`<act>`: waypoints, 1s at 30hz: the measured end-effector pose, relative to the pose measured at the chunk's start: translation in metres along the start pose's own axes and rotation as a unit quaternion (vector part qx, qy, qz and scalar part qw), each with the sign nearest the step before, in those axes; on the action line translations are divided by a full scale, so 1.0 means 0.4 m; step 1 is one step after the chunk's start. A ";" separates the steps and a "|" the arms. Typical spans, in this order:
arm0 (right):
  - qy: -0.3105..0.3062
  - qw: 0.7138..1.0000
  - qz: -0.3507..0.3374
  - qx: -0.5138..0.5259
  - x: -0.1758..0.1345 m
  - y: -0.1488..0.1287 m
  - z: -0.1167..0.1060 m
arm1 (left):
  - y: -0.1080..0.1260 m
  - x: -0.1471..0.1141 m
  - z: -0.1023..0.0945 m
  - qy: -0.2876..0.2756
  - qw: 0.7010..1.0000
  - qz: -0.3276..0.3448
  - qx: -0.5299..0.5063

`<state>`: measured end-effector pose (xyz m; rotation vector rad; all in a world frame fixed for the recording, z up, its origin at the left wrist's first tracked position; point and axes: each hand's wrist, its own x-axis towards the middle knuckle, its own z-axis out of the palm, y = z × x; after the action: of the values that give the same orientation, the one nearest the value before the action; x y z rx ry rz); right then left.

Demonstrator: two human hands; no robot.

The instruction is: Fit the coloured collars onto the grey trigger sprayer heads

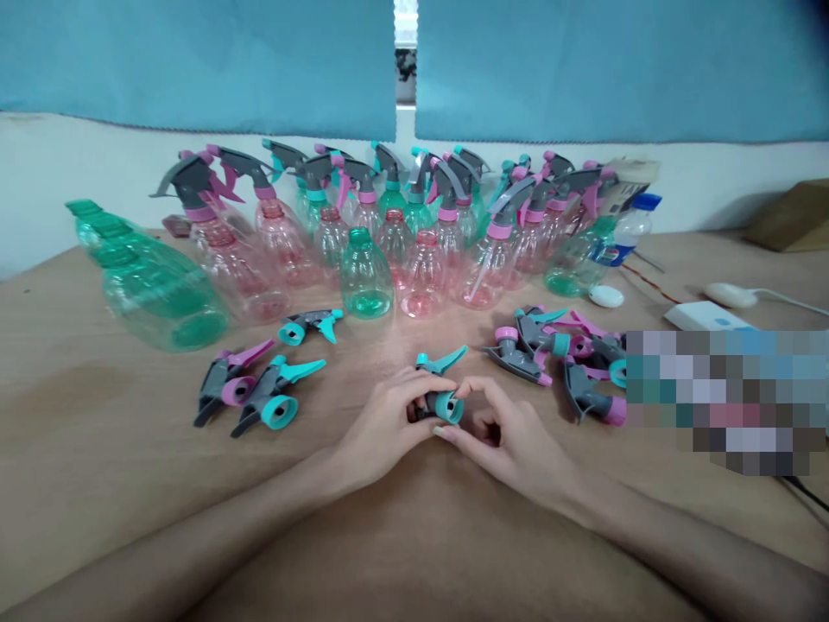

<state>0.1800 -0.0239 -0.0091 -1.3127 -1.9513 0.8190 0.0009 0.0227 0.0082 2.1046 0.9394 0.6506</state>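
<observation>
Both hands met at the near middle of the worktop [97, 406], clamped together on one spray head [440, 389]. The left hand [382, 428] curled its fingers round the grey body of the spray head from the left, while the right hand [511, 436] pinched the teal collar end from the right, its fingertips touching the collar. The teal trigger stuck up and away from the hands, toward the bottles.

To the left, well apart from the hands, lay three loose heads: a pink-collared one [226, 380] just beside a teal-collared one [275, 393], and another teal one [311, 326] farther back. To the right, a heap of heads [550, 350], pink and teal mixed, lay near the right hand; part of it ran under a blurred patch.

Behind stood a crowd of bottles. An uncapped green bottle [366, 276] and an uncapped pink bottle [422, 278] stood at the front, side by side. Capped bottles [446, 233] filled the rows behind them. At far left, green bottles [152, 285] lay on their sides. A white mouse-like object [606, 296] and a white box [709, 317] sat at the right.
</observation>
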 end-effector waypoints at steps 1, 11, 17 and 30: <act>0.001 1.000 -0.003 -0.005 0.000 0.000 -0.002 | 0.000 -0.001 0.000 -0.002 1.000 0.002 0.002; 0.009 0.999 -0.040 -0.010 -0.002 0.006 -0.002 | 0.002 -0.003 0.002 -0.005 1.000 0.005 -0.007; 0.008 0.999 -0.042 0.004 -0.001 0.006 0.000 | 0.005 -0.002 0.003 -0.020 1.000 0.020 -0.006; 0.005 0.999 -0.036 0.029 0.002 0.001 -0.012 | 0.005 0.001 0.002 0.009 0.998 -0.025 -0.050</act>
<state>0.1839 -0.0221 -0.0064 -1.2037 -1.9402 0.8265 0.0025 0.0218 0.0093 1.9840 0.9469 0.6791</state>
